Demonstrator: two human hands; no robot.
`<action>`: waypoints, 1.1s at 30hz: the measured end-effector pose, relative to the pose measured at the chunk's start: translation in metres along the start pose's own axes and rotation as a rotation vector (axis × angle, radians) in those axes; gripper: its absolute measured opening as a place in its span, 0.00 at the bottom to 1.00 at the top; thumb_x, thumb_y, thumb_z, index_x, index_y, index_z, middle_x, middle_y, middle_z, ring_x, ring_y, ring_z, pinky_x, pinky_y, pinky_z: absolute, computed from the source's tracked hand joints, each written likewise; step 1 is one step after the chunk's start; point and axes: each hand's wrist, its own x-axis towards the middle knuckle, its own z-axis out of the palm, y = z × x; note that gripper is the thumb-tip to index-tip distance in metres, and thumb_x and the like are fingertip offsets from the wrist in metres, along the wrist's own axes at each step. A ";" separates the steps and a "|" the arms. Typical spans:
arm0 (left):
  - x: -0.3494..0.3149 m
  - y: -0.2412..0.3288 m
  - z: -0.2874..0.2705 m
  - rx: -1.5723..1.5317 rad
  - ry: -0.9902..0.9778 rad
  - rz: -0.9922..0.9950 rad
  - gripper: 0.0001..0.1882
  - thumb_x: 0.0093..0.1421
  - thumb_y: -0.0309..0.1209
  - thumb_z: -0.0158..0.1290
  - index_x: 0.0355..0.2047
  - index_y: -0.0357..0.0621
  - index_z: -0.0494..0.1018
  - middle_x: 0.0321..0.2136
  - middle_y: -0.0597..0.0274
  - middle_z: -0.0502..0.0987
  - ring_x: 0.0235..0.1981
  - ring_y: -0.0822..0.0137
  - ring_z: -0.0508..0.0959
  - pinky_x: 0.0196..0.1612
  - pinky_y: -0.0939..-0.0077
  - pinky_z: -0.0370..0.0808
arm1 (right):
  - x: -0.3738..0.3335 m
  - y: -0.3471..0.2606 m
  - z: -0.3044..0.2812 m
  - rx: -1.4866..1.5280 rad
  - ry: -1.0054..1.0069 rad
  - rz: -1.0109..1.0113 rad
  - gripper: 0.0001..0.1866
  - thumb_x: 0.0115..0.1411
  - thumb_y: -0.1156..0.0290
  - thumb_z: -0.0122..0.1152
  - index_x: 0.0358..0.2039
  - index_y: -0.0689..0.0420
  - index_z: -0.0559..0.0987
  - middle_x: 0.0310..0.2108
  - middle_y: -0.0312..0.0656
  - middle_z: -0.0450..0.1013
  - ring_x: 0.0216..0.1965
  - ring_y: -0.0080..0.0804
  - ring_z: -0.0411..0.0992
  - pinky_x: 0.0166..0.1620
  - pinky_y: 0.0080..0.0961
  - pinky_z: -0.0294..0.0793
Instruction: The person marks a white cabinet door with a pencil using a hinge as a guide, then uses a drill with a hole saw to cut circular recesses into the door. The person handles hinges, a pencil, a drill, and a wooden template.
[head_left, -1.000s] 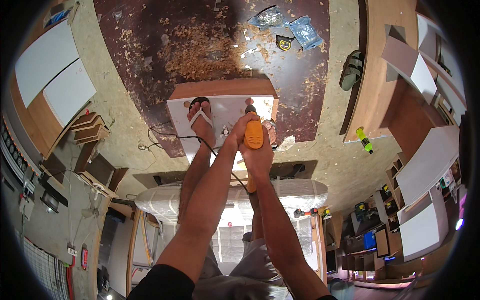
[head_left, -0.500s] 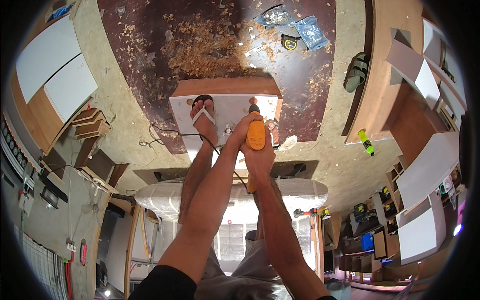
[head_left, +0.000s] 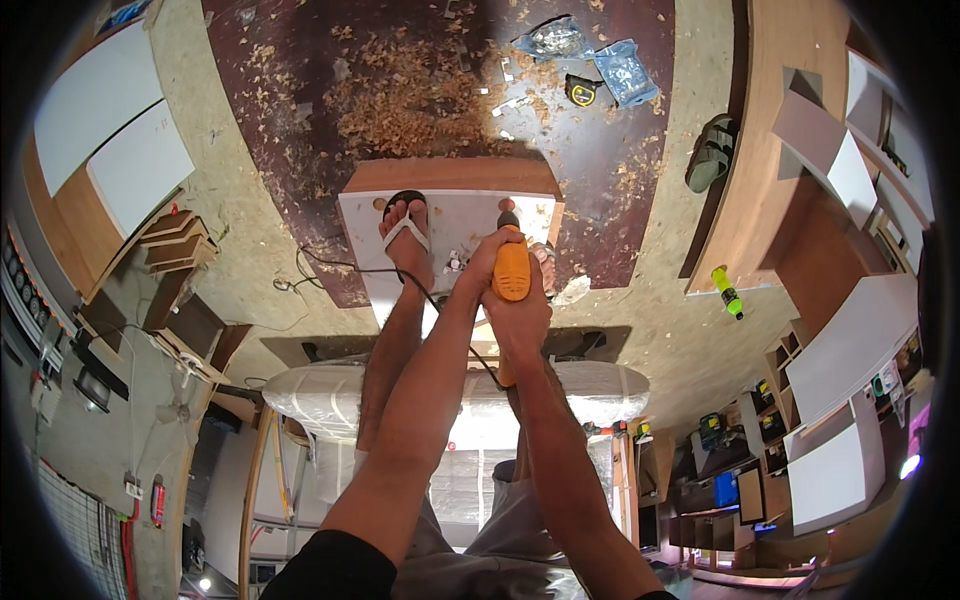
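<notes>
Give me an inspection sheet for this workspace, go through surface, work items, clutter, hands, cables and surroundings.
Surface: dark floor sheet strewn with wood shavings.
Job's things: orange power tool pointed down at white panel; sandalled foot pins the panel.
Clutter: plastic bags, tape measure, green bottle, spare sandals.
Hands: left hand and right hand both grip the tool.
Cables: black cord crosses the floor toward the tool.
Surroundings: white boards, wooden cabinet parts.

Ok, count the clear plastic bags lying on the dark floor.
2. One clear bag lies at the top of the dark floor; the second bag lies just right of it, beside the yellow tape measure. Wood shavings may hide others.
</notes>
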 end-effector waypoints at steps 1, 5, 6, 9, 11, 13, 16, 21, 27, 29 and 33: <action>0.000 -0.001 -0.002 -0.015 0.024 -0.034 0.12 0.68 0.39 0.60 0.42 0.44 0.77 0.31 0.64 0.80 0.28 0.67 0.82 0.34 0.70 0.81 | 0.001 0.002 0.001 0.001 -0.003 -0.002 0.51 0.52 0.60 0.81 0.76 0.46 0.70 0.58 0.45 0.84 0.58 0.45 0.84 0.62 0.42 0.81; 0.008 -0.010 -0.002 -0.039 0.008 0.053 0.12 0.68 0.40 0.60 0.42 0.45 0.77 0.31 0.65 0.80 0.28 0.68 0.81 0.34 0.70 0.81 | 0.006 0.010 0.000 -0.016 0.012 -0.026 0.51 0.52 0.57 0.79 0.77 0.38 0.67 0.57 0.46 0.84 0.57 0.56 0.84 0.59 0.50 0.83; 0.012 -0.011 -0.001 -0.010 -0.010 0.088 0.13 0.68 0.41 0.61 0.42 0.44 0.77 0.31 0.65 0.79 0.28 0.68 0.81 0.34 0.71 0.81 | 0.008 0.011 -0.001 -0.024 0.016 -0.053 0.52 0.52 0.56 0.79 0.77 0.38 0.67 0.58 0.46 0.83 0.57 0.55 0.84 0.59 0.50 0.83; 0.011 -0.011 -0.003 0.000 0.018 0.119 0.14 0.67 0.42 0.62 0.42 0.45 0.77 0.31 0.66 0.79 0.28 0.68 0.81 0.33 0.71 0.81 | 0.008 0.011 -0.001 -0.064 0.001 -0.033 0.53 0.52 0.55 0.80 0.78 0.38 0.66 0.58 0.46 0.83 0.57 0.55 0.84 0.59 0.50 0.83; 0.010 -0.010 -0.004 -0.023 0.019 0.102 0.14 0.67 0.42 0.62 0.42 0.45 0.77 0.31 0.66 0.79 0.28 0.68 0.81 0.34 0.71 0.81 | 0.008 0.009 -0.001 -0.075 0.002 -0.055 0.54 0.52 0.54 0.80 0.79 0.39 0.65 0.58 0.47 0.83 0.57 0.55 0.84 0.59 0.50 0.84; 0.009 -0.008 -0.004 -0.044 0.004 0.056 0.13 0.67 0.41 0.61 0.42 0.45 0.77 0.31 0.66 0.79 0.29 0.68 0.81 0.34 0.71 0.81 | 0.008 0.008 -0.001 -0.113 -0.013 0.002 0.52 0.51 0.56 0.81 0.77 0.44 0.69 0.59 0.46 0.83 0.59 0.49 0.83 0.63 0.45 0.81; 0.010 -0.010 -0.004 0.010 0.042 0.033 0.08 0.69 0.37 0.58 0.39 0.47 0.77 0.31 0.66 0.77 0.30 0.69 0.80 0.36 0.71 0.80 | 0.010 0.009 -0.003 -0.109 0.003 -0.028 0.53 0.52 0.53 0.80 0.78 0.42 0.67 0.58 0.48 0.84 0.58 0.51 0.83 0.61 0.46 0.82; 0.016 -0.012 -0.002 0.021 -0.012 0.122 0.08 0.69 0.37 0.59 0.39 0.46 0.77 0.30 0.66 0.77 0.30 0.70 0.80 0.36 0.72 0.80 | 0.013 0.015 -0.004 -0.030 -0.008 -0.099 0.54 0.53 0.51 0.79 0.79 0.42 0.65 0.58 0.50 0.84 0.57 0.53 0.84 0.60 0.47 0.83; 0.008 -0.012 -0.006 -0.030 0.005 0.105 0.13 0.69 0.41 0.60 0.42 0.44 0.77 0.31 0.65 0.79 0.28 0.69 0.81 0.33 0.72 0.81 | 0.008 0.019 0.005 -0.099 0.016 -0.052 0.53 0.52 0.60 0.81 0.78 0.46 0.68 0.58 0.46 0.84 0.58 0.45 0.84 0.62 0.41 0.81; 0.009 -0.017 -0.006 -0.030 0.001 0.118 0.12 0.69 0.40 0.61 0.41 0.45 0.77 0.31 0.66 0.79 0.29 0.70 0.81 0.34 0.73 0.80 | 0.008 0.023 0.003 -0.041 0.028 -0.079 0.55 0.51 0.56 0.80 0.80 0.45 0.65 0.58 0.48 0.84 0.56 0.50 0.84 0.60 0.44 0.82; 0.017 -0.024 -0.010 0.013 0.037 0.107 0.10 0.67 0.39 0.62 0.39 0.46 0.80 0.31 0.68 0.79 0.30 0.72 0.80 0.35 0.73 0.79 | 0.011 0.030 0.000 0.046 -0.002 -0.046 0.55 0.52 0.58 0.79 0.80 0.47 0.65 0.57 0.48 0.84 0.55 0.46 0.85 0.59 0.42 0.82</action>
